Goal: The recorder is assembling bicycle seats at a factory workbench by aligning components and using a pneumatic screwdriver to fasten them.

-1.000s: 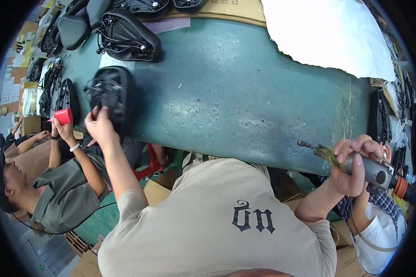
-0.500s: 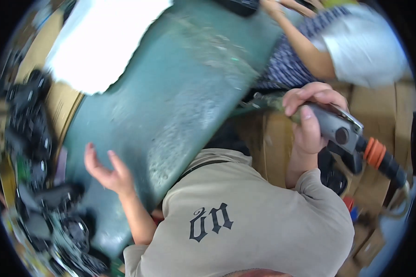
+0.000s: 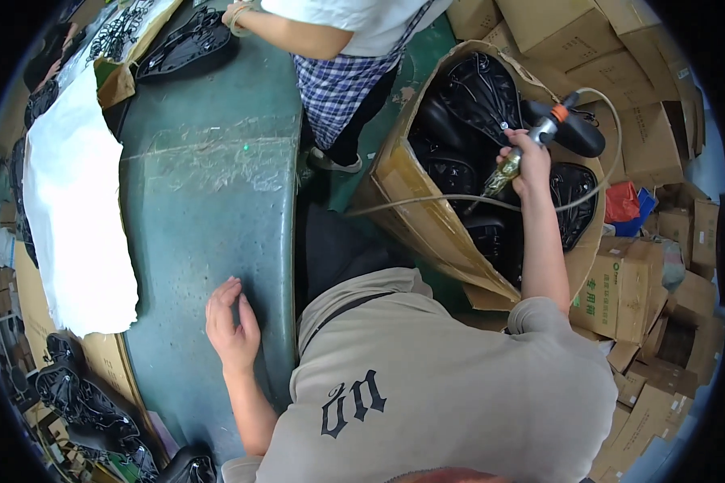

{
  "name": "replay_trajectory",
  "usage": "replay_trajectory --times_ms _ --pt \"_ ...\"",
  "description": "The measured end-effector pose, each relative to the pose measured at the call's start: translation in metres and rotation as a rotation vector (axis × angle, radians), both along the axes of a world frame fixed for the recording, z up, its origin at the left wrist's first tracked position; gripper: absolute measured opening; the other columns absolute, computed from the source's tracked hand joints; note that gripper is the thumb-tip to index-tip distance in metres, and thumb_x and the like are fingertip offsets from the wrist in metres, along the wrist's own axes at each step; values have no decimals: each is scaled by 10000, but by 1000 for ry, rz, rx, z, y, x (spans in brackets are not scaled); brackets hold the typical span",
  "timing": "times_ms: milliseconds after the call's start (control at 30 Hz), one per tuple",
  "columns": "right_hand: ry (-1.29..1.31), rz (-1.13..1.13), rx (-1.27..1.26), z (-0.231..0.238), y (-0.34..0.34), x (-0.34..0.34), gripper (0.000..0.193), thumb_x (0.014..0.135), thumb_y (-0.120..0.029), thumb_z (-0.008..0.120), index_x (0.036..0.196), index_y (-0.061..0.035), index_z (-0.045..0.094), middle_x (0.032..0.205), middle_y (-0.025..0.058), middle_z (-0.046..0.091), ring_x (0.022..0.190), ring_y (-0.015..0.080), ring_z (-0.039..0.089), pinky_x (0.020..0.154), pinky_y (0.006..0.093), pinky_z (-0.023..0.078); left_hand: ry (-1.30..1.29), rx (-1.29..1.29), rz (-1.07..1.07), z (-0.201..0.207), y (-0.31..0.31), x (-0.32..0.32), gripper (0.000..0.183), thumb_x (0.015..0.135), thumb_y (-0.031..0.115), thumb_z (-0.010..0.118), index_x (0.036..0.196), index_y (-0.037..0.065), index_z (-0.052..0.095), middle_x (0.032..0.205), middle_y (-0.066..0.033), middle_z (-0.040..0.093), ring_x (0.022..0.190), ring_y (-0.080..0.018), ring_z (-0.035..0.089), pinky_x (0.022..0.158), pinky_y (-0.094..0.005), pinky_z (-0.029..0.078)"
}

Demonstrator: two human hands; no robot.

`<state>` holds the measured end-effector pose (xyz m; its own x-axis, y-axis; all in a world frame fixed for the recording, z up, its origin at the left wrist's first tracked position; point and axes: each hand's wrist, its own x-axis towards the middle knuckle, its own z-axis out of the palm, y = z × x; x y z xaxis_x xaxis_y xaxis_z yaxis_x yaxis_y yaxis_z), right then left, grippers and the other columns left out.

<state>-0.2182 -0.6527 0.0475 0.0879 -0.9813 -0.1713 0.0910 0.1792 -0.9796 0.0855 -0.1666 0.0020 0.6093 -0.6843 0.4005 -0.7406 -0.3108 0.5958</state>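
My right hand (image 3: 530,165) is wrapped round an air screwdriver (image 3: 546,127), grey with an orange ring and a taped yellow-green front end. Its tip points down over an open carton (image 3: 403,181) that holds several black bicycle saddles (image 3: 482,92), some with their undersides up. My left hand (image 3: 232,322) is empty, fingers stretched out and thumb apart, at the green table (image 3: 209,217) near its right edge. I cannot tell whether it touches the surface.
A pale hose (image 3: 427,199) crosses the carton. White sheeting (image 3: 76,217) covers the table's left side. More black saddles (image 3: 89,394) lie at lower left. A co-worker (image 3: 330,40) stands at the far side, a hand at another saddle (image 3: 189,48). Cardboard boxes (image 3: 620,282) are stacked right.
The view has swung to the right, bringing the carton of saddles into sight. My right hand has carried the air screwdriver out over the carton. My left hand stays empty by the table.
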Motion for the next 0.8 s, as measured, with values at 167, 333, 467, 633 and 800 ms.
replay_trajectory --times_ms 167,333,467,633,800 --pt "179 129 -44 -32 -64 40 173 871 -60 685 1010 -51 581 793 86 634 596 205 662 542 367 575 7 43 22 6 -22 -5 201 871 -85 648 1052 -4 682 1102 -161 740 1088 -353 715 963 -436 544" --pt "358 268 123 -41 -97 65 192 857 -103 685 999 -58 563 764 99 627 581 222 658 514 378 569 -22 36 -35 17 -32 -15 175 847 -58 680 1005 12 702 1051 -154 750 1049 -341 723 931 -439 553" --pt "185 274 89 -33 -78 70 205 853 -98 694 1022 -58 584 763 67 610 574 201 638 517 363 560 10 51 -38 15 -20 -20 144 846 -36 694 978 19 707 1023 -141 750 1023 -324 728 920 -435 555" --pt "-104 267 133 26 -24 16 122 894 -115 682 983 -91 603 769 23 590 630 154 592 584 340 549 9 20 -13 18 -1 -22 148 849 -25 698 988 24 711 1009 -131 749 1016 -314 727 914 -427 560" --pt "-142 563 -92 107 104 4 290 842 -66 635 1104 -76 511 1011 88 544 605 168 584 563 354 511 195 -102 -120 16 -5 -28 161 883 -7 704 1040 24 718 1036 -136 746 999 -321 724 878 -412 573"
